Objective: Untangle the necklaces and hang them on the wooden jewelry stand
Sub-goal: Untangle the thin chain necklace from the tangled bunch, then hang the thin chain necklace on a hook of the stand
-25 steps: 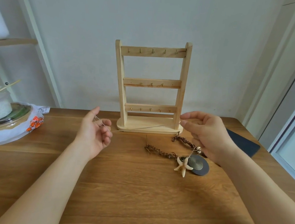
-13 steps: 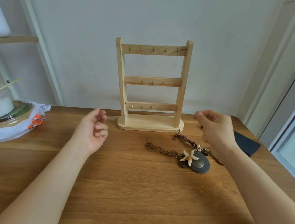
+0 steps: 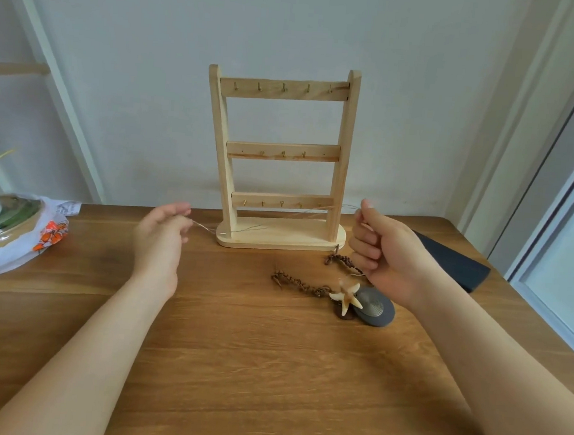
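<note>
pale wood stand (image 3: 278, 155), grey ridged disc (image 3: 374, 308).

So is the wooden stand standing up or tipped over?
Standing up. The wooden stand sits on its flat base on the table, posts pointing up.

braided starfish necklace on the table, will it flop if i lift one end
Probably floppy: the braided starfish necklace lies in loose kinked curves on the table, so it should drape from the lifted end. Its starfish pendant would likely swing lowest, and its thin arms look breakable. The rough braid seems easy to grip.
</note>
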